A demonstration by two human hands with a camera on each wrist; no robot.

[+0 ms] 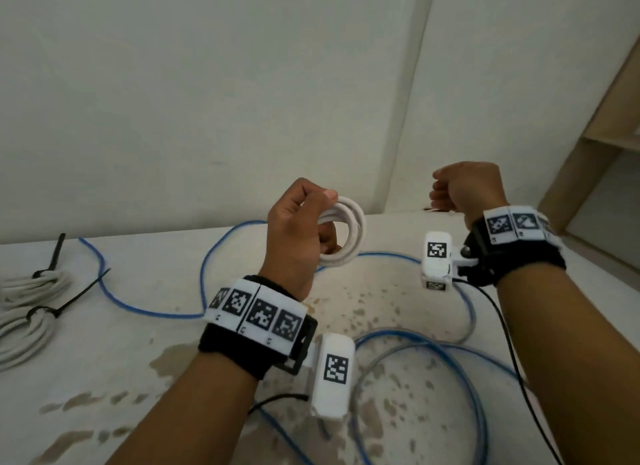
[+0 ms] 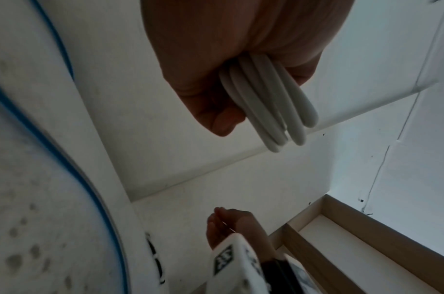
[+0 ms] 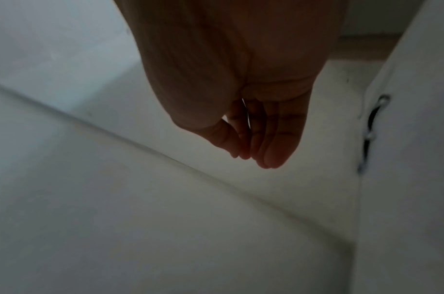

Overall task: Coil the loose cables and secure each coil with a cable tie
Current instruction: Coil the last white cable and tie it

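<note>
My left hand [image 1: 327, 222] is raised above the table and grips a small coil of white cable [image 1: 349, 236]. Thumb and fingers curl round one side of its several loops. In the left wrist view the loops [image 2: 274, 111] stick out of the fist [image 2: 216, 89]. My right hand [image 1: 446, 194] hovers over the table's far edge with fingers loosely bent. In the right wrist view its fingers [image 3: 279, 139] lie close together with nothing in them. A long loose blue cable [image 1: 152, 314] snakes over the table.
Two white coils [image 1: 27, 326] bound with black cable ties [image 1: 69, 300] lie at the left edge of the stained white table [image 1: 138, 360]. Something small and red-white [image 1: 433, 209] lies at the far edge under my right hand. A wooden shelf [image 1: 595, 135] stands at the right.
</note>
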